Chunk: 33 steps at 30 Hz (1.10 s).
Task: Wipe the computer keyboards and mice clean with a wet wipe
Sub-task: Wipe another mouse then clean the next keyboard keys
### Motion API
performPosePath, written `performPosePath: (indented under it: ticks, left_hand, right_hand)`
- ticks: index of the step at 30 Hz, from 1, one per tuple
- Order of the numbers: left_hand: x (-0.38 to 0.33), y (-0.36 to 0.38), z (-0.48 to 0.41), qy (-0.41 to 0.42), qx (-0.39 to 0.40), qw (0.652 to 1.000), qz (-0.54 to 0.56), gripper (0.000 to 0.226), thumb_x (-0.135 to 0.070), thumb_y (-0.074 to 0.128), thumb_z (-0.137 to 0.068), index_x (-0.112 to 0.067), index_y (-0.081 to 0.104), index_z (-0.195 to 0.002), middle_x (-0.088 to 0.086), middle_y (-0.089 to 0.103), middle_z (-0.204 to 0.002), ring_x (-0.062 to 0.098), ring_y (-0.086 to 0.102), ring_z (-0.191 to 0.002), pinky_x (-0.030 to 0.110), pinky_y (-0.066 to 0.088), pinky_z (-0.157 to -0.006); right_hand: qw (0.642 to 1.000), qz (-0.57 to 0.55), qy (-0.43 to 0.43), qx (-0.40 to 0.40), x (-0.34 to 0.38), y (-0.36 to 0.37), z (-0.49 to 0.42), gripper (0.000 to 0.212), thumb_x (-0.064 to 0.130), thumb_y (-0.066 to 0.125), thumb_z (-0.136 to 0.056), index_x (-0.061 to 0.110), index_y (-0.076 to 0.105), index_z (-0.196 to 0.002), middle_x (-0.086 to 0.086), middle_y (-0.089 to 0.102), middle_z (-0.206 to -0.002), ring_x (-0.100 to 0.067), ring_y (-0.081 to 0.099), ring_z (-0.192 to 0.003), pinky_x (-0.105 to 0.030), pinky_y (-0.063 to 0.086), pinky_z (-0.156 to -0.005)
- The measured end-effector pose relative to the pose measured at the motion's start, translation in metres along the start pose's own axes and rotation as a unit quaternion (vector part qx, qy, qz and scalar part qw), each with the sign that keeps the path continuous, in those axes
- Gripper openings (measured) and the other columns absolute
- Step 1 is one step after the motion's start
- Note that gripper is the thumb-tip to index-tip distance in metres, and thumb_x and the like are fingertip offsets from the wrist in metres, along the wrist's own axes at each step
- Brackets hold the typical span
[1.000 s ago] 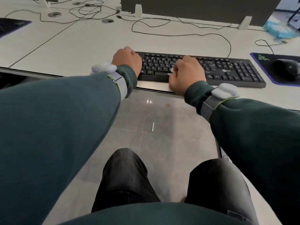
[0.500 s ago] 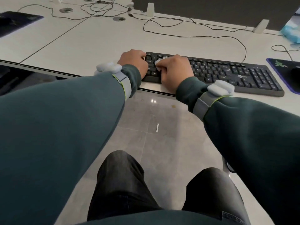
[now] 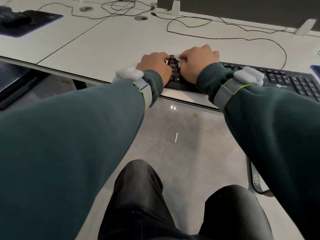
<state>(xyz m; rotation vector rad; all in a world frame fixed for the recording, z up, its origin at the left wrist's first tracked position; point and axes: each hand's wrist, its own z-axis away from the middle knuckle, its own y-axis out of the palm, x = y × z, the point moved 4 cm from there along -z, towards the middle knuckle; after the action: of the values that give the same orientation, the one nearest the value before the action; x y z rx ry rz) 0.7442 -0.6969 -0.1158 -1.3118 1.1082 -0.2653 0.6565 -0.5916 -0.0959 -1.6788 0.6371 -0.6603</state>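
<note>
Keyboard: a black keyboard [image 3: 285,80] lies along the near edge of the white desk [image 3: 121,42], stretching off to the right; its left end sits under 2 hands.
Wet wipe: a small bunched white wet wipe [image 3: 178,58] rests on the keys at the keyboard's far-left corner, just between the hands.
Right hand: the right hand [image 3: 197,61] has its fingers curled round the wipe, clenching it and pressing it onto the keys.
Left hand: the left hand [image 3: 154,66] is curled over the keyboard's left end, grasping it, fingertips touching the far-left corner just beside the wipe.
Wrists: each green sleeve carries a grey wristband [image 3: 128,74] with a pale pod on top.
Cable: a thin black cable [image 3: 242,38] loops across the desk beyond the keyboard.
Far left: a dark mouse pad [image 3: 29,21] lies well apart from the hands.
Far side: a dark partition [image 3: 242,9] stands along the desk's far edge.
Below: black-trousered knees [image 3: 138,196] over a grey tiled floor [image 3: 181,135].
</note>
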Motion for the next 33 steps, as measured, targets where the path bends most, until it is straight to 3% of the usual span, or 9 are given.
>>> performPosePath:
  ticks: [3,8,11,16,22,27,30,33]
  left_hand:
    - [0.001,-0.001,-0.002,0.007,-0.001,1.0,-0.009,0.056,-0.014,0.042,-0.088,-0.038,0.057,-0.137,-0.002,0.062,-0.133,0.026,0.052,-0.123,0.04,0.048,-0.1]
    - [0.0,0.0,-0.002,0.011,-0.002,1.0,-0.019,0.054,-0.016,0.042,-0.09,-0.038,0.057,-0.137,-0.003,0.061,-0.134,0.026,0.05,-0.125,0.039,0.047,-0.099]
    - [-0.001,0.0,-0.001,0.015,-0.002,1.0,-0.018,0.048,-0.019,0.043,-0.09,-0.036,0.062,-0.13,-0.003,0.064,-0.127,0.028,0.053,-0.12,0.04,0.049,-0.096]
    - [0.001,-0.001,0.0,0.012,-0.003,1.0,-0.015,0.051,-0.016,0.042,-0.087,-0.037,0.063,-0.129,-0.003,0.065,-0.126,0.027,0.055,-0.118,0.04,0.05,-0.095]
    - [-0.001,-0.001,0.0,0.015,-0.011,1.0,-0.021,0.04,-0.025,0.043,-0.091,-0.036,0.067,-0.122,-0.003,0.066,-0.123,0.028,0.056,-0.114,0.039,0.051,-0.09]
    - [-0.002,-0.002,0.0,0.012,-0.011,1.0,-0.023,0.047,-0.016,0.043,-0.086,-0.032,0.067,-0.123,-0.001,0.067,-0.122,0.028,0.056,-0.114,0.036,0.05,-0.089]
    - [-0.002,-0.002,0.0,0.015,-0.009,1.0,-0.023,0.047,-0.017,0.043,-0.086,-0.034,0.067,-0.123,-0.002,0.067,-0.122,0.029,0.057,-0.114,0.037,0.05,-0.089]
    - [-0.001,-0.002,0.001,0.016,-0.006,1.0,-0.023,0.047,-0.016,0.043,-0.086,-0.035,0.067,-0.122,-0.002,0.066,-0.122,0.028,0.056,-0.114,0.038,0.05,-0.088]
  right_hand:
    - [0.999,-0.018,-0.023,0.03,0.01,0.0,-0.002,0.045,0.032,0.036,-0.091,0.038,0.061,-0.128,0.001,0.062,-0.127,-0.029,0.042,-0.127,-0.049,0.028,-0.106]
    - [0.998,0.011,0.039,0.038,0.007,-0.004,-0.006,0.047,0.035,0.036,-0.085,0.039,0.061,-0.125,-0.001,0.062,-0.123,-0.029,0.042,-0.125,-0.053,0.026,-0.106]
    - [0.998,-0.019,0.001,0.055,0.017,-0.003,-0.003,0.044,0.034,0.031,-0.09,0.039,0.062,-0.121,0.001,0.063,-0.119,-0.031,0.047,-0.12,-0.055,0.027,-0.107]
    - [0.999,0.014,0.038,0.034,0.007,-0.005,-0.001,0.038,0.038,0.028,-0.09,0.033,0.064,-0.099,0.001,0.06,-0.102,-0.032,0.046,-0.113,-0.056,0.027,-0.102]
    - [0.999,-0.008,0.009,0.051,0.019,0.002,0.0,0.04,0.044,0.026,-0.092,0.037,0.061,-0.109,0.006,0.062,-0.12,-0.031,0.044,-0.121,-0.062,0.024,-0.104]
    - [0.996,-0.002,0.08,0.037,0.005,-0.002,-0.004,0.043,0.04,0.024,-0.091,0.029,0.063,-0.103,-0.002,0.061,-0.108,-0.033,0.046,-0.114,-0.06,0.026,-0.102]
    - [0.997,-0.021,0.05,0.053,0.014,-0.002,-0.003,0.041,0.04,0.025,-0.093,0.035,0.063,-0.109,0.003,0.061,-0.116,-0.033,0.045,-0.119,-0.062,0.023,-0.104]
    - [0.998,0.002,0.044,0.039,0.013,-0.001,-0.004,0.04,0.043,0.026,-0.092,0.027,0.061,-0.099,0.001,0.06,-0.106,-0.032,0.045,-0.117,-0.061,0.025,-0.104]
